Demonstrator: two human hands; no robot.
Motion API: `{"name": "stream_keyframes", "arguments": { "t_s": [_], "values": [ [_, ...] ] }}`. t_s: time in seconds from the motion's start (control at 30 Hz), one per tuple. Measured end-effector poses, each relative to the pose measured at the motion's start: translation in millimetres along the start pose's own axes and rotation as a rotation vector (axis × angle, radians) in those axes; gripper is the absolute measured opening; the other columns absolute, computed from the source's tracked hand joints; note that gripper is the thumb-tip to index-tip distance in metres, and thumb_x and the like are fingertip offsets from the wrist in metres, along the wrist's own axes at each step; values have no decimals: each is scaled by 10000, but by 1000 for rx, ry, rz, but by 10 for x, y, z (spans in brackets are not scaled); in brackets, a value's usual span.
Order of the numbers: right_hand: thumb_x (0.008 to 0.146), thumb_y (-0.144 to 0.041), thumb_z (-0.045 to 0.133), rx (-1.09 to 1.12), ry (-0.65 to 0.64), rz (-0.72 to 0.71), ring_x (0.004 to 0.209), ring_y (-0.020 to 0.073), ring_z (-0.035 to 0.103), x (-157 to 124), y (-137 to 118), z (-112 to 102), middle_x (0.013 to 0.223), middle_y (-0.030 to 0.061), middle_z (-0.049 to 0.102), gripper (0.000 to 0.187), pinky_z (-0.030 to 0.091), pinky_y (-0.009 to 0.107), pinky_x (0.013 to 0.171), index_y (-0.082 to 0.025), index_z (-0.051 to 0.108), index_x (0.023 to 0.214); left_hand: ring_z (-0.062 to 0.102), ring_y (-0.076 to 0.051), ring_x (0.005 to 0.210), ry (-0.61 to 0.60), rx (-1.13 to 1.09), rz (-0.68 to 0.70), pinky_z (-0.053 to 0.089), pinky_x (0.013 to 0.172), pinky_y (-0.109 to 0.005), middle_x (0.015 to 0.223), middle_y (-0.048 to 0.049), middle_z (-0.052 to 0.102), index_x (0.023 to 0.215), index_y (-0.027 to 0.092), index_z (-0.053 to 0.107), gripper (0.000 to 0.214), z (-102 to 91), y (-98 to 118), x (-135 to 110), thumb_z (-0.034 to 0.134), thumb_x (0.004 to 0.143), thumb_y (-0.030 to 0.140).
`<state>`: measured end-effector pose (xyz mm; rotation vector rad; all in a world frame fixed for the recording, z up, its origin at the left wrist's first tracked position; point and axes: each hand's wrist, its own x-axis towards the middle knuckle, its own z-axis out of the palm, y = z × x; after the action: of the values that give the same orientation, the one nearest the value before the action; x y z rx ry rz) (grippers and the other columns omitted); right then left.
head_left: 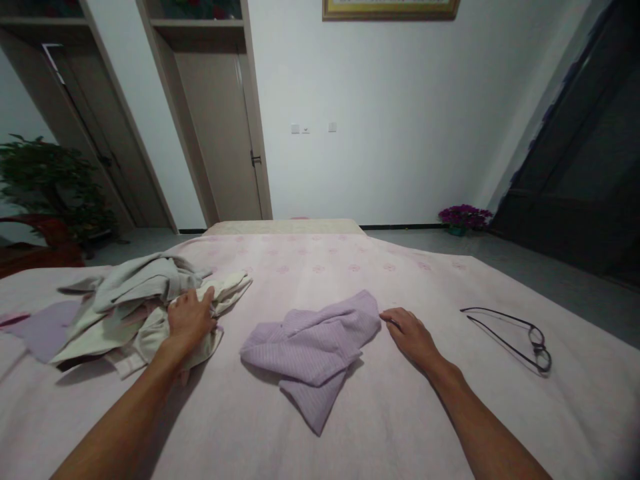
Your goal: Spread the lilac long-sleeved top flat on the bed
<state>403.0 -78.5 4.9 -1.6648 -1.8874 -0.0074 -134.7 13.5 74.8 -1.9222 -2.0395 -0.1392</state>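
Observation:
On the left, my left hand [193, 317] presses into a heap of clothes, its fingers bent around a fold of a cream garment [227, 291]. A grey garment [150, 280] lies on top of the heap, behind that hand. In the middle, a crumpled purple striped garment [315, 337] lies by itself, one pointed corner toward me. At its right end, my right hand [410, 333] pinches the edge with its fingertips. What the garments are cannot be made out in their folds.
A pink patterned cloth [400, 413] covers the table. Black-framed glasses [537, 348] lie to the right with their arms unfolded. A flat purple piece [47, 333] sticks out left of the heap. Purple flowers [465, 217] stand on the floor by the far wall.

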Motion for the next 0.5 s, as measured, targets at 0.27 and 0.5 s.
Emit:
{"name": "stream_keyframes", "arguments": {
  "t_s": [0.27, 0.5],
  "values": [
    [905, -241, 467, 22, -31, 21, 1117, 246, 608, 13, 65, 26, 1200, 58, 691, 318, 470, 432, 992, -263, 714, 1104, 627, -288, 962, -31, -129, 15, 483, 789, -372, 1132, -116, 701, 1313, 200, 624, 454, -454, -299, 295, 519, 887, 312],
    [913, -260, 463, 37, -15, 6, 1102, 240, 621, 23, 58, 19, 1183, 62, 701, 319, 479, 414, 983, -259, 723, 1098, 480, -327, 1188, 665, -170, -192, 383, 1018, -443, 1402, -34, 528, 1408, 200, 566, 504, -1549, -1116, 488, 459, 935, 340]
  ]
}}
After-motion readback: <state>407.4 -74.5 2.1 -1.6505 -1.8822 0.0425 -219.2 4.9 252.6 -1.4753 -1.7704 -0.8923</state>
